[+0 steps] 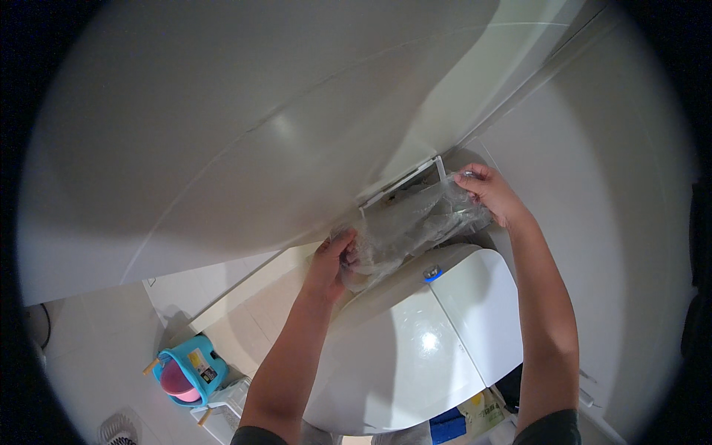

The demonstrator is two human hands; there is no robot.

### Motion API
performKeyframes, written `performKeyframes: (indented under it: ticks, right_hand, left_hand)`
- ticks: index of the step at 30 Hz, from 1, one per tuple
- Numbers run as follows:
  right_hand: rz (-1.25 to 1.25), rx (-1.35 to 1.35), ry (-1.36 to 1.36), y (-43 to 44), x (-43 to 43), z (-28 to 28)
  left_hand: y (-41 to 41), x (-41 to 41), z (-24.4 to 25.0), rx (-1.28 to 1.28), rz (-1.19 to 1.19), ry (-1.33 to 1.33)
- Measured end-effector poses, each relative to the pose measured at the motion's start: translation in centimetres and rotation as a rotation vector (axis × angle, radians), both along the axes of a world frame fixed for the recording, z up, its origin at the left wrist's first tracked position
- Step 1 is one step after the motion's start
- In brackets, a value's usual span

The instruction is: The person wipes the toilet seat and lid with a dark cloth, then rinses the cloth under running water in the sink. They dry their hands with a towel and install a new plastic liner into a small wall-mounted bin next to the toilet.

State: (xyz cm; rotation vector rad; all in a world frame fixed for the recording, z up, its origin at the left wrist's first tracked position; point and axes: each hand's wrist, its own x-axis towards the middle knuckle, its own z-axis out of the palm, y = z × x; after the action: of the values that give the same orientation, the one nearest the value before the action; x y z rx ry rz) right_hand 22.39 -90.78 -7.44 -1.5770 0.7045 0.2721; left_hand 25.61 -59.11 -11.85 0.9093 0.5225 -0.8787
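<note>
A clear plastic bag (403, 228) is stretched between my two hands, over a narrow white-framed bin or holder (397, 183) against the wall. My left hand (336, 258) grips the bag's left end, its fingers partly hidden by the film. My right hand (486, 192) pinches the upper right edge of the bag. Below the bag lies the closed white lid of a toilet (406, 345), with a round metal button (431, 272) ringed in blue on its tank top. What is inside the holder cannot be made out clearly.
Tiled walls (267, 144) rise in front and on the right. At lower left stand a turquoise bucket (192, 370) with a pink bowl inside and a clear plastic box (225, 409). A blue package (448, 426) and a printed yellow-green package (483, 411) lie beyond the toilet's lower edge.
</note>
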Motion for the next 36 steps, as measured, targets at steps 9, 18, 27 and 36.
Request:
performKeyframes:
  ticks: [9,18,27,36]
  right_hand:
    - [-0.33,0.251,-0.04,-0.6,3.6,-3.2]
    - [-0.437,0.307,0.061,-1.5,5.3,-6.3]
    - [-0.557,0.586,0.113,-1.1,5.2,-6.2]
    - [-0.367,0.427,0.162,-3.4,5.1,-10.1]
  left_hand:
    - [-2.1,0.0,-3.0,-0.422,0.274,0.211]
    - [-3.1,-0.7,-2.6,-0.49,0.442,0.256]
    - [-1.6,-0.9,-6.0,-0.842,0.477,0.221]
    - [-1.8,-0.5,-9.4,-0.663,0.418,0.256]
